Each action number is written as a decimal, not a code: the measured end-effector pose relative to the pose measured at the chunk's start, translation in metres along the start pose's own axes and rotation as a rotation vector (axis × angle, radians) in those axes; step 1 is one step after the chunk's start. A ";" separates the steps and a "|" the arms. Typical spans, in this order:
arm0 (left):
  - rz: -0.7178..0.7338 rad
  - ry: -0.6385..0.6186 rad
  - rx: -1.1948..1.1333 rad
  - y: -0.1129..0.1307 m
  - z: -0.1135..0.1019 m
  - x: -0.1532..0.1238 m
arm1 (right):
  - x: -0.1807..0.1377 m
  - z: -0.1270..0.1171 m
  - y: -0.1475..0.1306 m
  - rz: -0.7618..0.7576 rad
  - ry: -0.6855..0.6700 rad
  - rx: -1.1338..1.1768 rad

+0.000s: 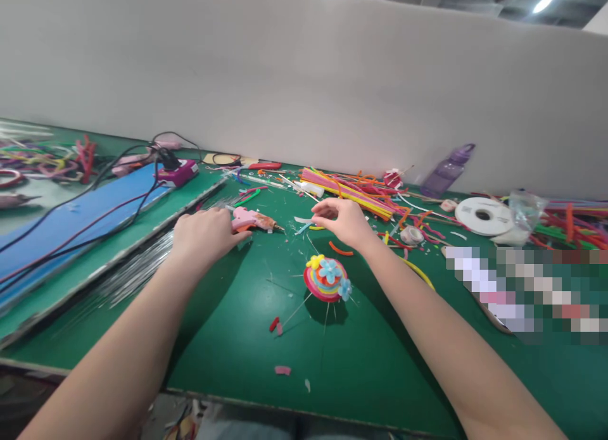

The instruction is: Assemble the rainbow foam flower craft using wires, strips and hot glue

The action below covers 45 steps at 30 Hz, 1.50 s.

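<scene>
My left hand [206, 234] is closed around the back end of a pink hot glue gun [256, 220]; its handle is hidden by the fingers, and the nozzle points right. The fingers of my right hand [342, 221] are drawn together in a pinch. A thin whitish strip [303, 220] lies at their tips, but I cannot tell if it is held. Between my forearms sits a round coiled ornament [323, 285] in pink, yellow and blue, topped with a yellow flower [315, 261] and blue flowers [330, 271]. Thin wire-like spokes stick out around it.
Small pipe-cleaner scraps [282, 370] dot the green table [228, 345]. Behind lies a bundle of pipe cleaners [351, 190], with a purple bottle [446, 171] and a white spool [483, 216] to the right. Cables run from a magenta power block [178, 172] at left.
</scene>
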<state>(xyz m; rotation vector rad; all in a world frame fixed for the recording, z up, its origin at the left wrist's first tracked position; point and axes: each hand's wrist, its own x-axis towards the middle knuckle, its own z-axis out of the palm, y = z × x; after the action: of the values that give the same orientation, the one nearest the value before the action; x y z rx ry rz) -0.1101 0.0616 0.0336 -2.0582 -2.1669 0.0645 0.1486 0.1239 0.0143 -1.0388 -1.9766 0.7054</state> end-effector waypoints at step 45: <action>-0.048 -0.030 -0.243 -0.005 0.019 0.018 | -0.003 0.011 0.023 0.041 0.084 -0.017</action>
<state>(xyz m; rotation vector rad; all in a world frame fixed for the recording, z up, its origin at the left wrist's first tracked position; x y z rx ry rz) -0.1184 0.0806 0.0165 -2.1384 -2.3424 -0.1836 0.1499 0.1318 -0.0104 -1.1042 -1.8971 0.6567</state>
